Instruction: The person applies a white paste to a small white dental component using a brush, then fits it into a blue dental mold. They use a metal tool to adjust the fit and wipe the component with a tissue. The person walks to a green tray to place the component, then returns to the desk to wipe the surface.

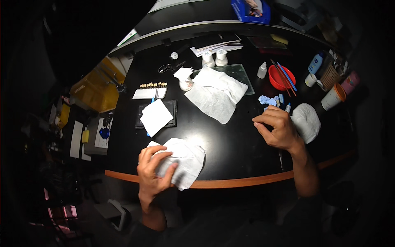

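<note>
At the table's near edge my left hand (153, 172) hovers over or rests on a crumpled white tissue (187, 164), its thumb and fingers apart; whether it touches the tissue I cannot tell. My right hand (279, 128) is raised over the right side of the table, thumb and forefinger tips drawn together. Anything between those tips is too small to make out. Beside that hand lie light blue lumps (267, 100), a small tube (288, 108) and a white bundled cloth (306, 122). A thin dark pointed tool (281, 159) lies below it.
A larger white tissue (220, 92) covers part of a glass plate (246, 80). A white pad (156, 117) lies on a black tray (175, 111), near a shade guide (150, 92). Farther back stand two white-capped jars (221, 58), a dropper bottle (262, 71) and a red bowl (276, 80) with brushes.
</note>
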Motion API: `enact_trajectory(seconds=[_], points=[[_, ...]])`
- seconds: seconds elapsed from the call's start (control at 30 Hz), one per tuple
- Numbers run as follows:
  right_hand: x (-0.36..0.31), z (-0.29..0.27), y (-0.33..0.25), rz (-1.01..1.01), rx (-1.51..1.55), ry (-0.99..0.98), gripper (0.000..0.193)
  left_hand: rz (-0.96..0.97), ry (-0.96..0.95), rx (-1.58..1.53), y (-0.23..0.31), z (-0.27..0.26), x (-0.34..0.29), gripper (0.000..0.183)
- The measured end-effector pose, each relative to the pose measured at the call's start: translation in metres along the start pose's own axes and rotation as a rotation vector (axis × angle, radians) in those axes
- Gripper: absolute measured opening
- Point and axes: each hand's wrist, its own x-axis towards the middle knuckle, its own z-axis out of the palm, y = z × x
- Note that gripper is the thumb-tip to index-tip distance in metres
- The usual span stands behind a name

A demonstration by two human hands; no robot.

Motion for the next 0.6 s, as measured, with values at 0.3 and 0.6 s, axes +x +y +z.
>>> enact_trajectory(seconds=[0.3, 0.6], points=[[0.003, 0.007, -0.005, 0.03, -0.006, 0.009, 0.007, 0.02, -0.128, -0.07, 0.003, 0.02, -0.026, 0.045], [0.005, 0.001, -0.005, 0.035, -0.057, 0.082, 0.008, 0.034, 0.278, 0.114, -0.103, -0.057, 0.081, 0.018]])
